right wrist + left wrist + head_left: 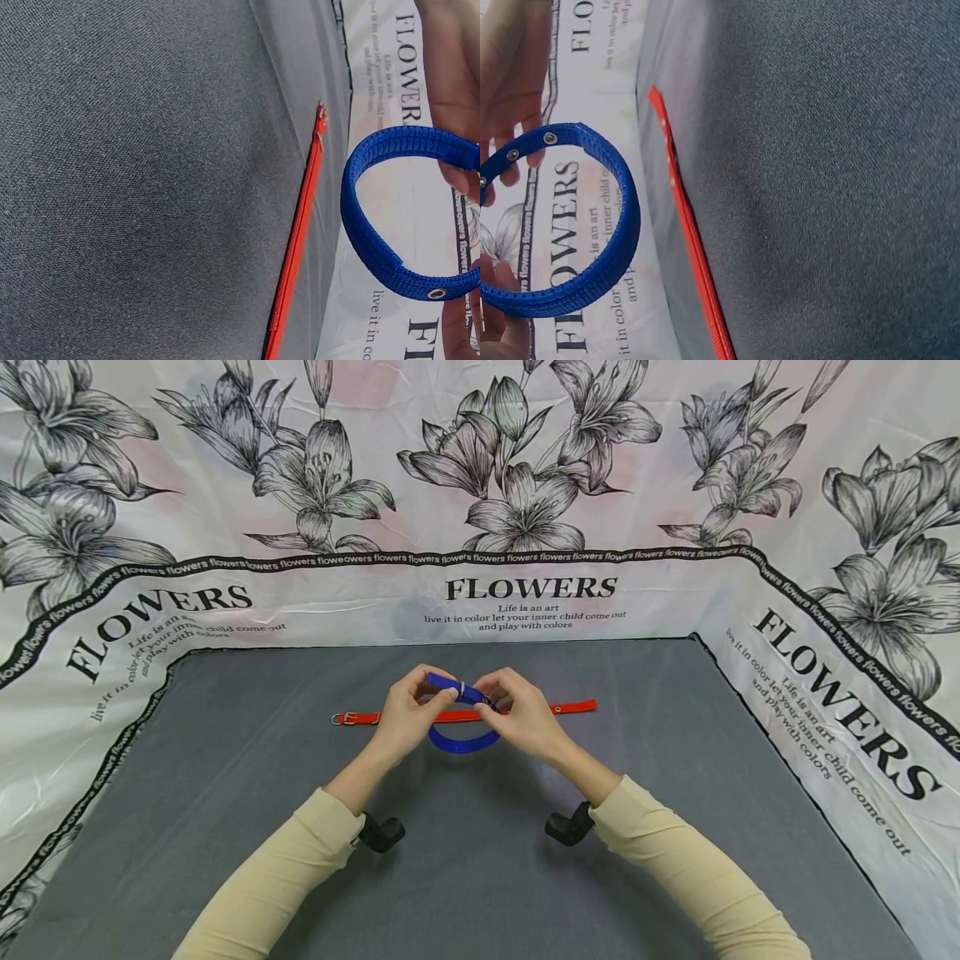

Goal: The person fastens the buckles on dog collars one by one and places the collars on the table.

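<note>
A blue collar (463,746), bent into a loop, is held up between both hands. The left hand (405,714) pinches it between thumb and fingers near its upper left, beside a metal buckle piece. With thumb and fingers, the right hand (525,714) grips its upper right part. Metal eyelets show along the blue collar (630,217) in the left wrist view, and one eyelet shows in the right wrist view. Below the hands a red collar (577,707) lies stretched out on the grey cloth, its metal buckle at the left end. The hands partly cover it in the head view.
Grey cloth (465,877) covers the work surface. Behind and at both sides runs a white floral sheet (360,602) with printed words. Black wrist mounts (382,833) stick out below each sleeve.
</note>
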Action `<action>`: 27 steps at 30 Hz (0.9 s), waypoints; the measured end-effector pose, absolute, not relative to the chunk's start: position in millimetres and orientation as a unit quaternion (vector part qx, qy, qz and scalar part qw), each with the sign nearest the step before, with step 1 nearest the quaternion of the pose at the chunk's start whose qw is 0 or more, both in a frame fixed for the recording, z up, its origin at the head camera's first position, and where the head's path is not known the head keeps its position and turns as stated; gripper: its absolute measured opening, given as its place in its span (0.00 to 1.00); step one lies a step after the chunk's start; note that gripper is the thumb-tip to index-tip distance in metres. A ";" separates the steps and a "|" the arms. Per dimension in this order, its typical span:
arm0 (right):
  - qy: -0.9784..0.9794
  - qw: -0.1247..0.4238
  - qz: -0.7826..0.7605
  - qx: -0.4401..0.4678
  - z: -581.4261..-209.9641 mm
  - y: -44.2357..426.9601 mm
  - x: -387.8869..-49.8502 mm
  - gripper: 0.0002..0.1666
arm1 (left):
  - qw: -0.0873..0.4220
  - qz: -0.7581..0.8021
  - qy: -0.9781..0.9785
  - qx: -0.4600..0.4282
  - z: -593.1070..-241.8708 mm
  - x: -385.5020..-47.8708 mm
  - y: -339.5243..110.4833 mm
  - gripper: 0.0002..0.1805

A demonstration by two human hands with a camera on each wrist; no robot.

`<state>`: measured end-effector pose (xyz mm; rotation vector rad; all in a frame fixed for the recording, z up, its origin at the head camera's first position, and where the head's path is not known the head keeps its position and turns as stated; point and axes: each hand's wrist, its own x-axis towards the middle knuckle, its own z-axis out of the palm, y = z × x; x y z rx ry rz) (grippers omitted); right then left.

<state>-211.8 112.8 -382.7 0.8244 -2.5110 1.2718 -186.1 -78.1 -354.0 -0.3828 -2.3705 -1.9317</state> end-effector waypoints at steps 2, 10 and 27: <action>-0.852 0.103 0.431 0.279 -382.3 112.6 -211.6 0.11 | 0.029 -0.630 -0.766 -0.123 -354.3 -186.3 -78.3 0.10; -0.855 0.101 0.428 0.275 -381.2 111.6 -210.6 0.11 | 0.024 -0.650 -0.750 -0.121 -364.0 -192.5 -78.7 0.11; -0.852 0.094 0.440 0.269 -385.0 115.0 -212.1 0.12 | 0.044 -0.696 -0.704 -0.135 -372.5 -204.5 -87.8 0.12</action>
